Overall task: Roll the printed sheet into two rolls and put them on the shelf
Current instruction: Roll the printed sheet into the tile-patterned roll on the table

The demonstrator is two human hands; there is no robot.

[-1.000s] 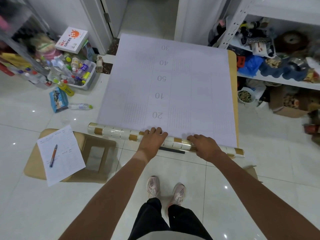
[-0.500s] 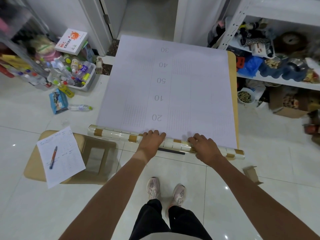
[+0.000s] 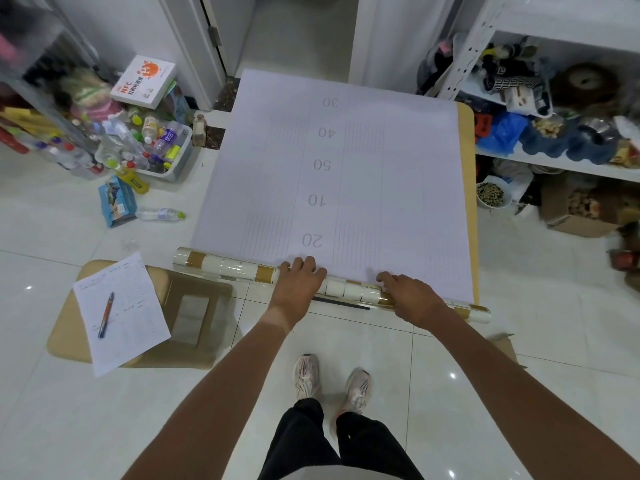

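Note:
A large pale printed sheet (image 3: 349, 174) with grey numbers lies flat on a wooden table (image 3: 468, 188). Its near edge is wound into a long roll (image 3: 228, 266) patterned in white and gold, lying across the table's front edge. My left hand (image 3: 299, 284) rests on the roll's middle, fingers curled over it onto the flat sheet. My right hand (image 3: 410, 294) grips the roll further right the same way. The white metal shelf (image 3: 561, 162) stands at the right, crowded with things.
A low stool (image 3: 69, 327) at the left carries a paper form and a pen (image 3: 106, 313). A bin of bottles (image 3: 152, 147), a blue carton and a loose bottle lie on the floor at the left. A cardboard box (image 3: 575, 213) and bowl sit under the shelf.
Both hands and the roll have crept slightly forward over the sheet, towards the printed 20. Nothing else has moved.

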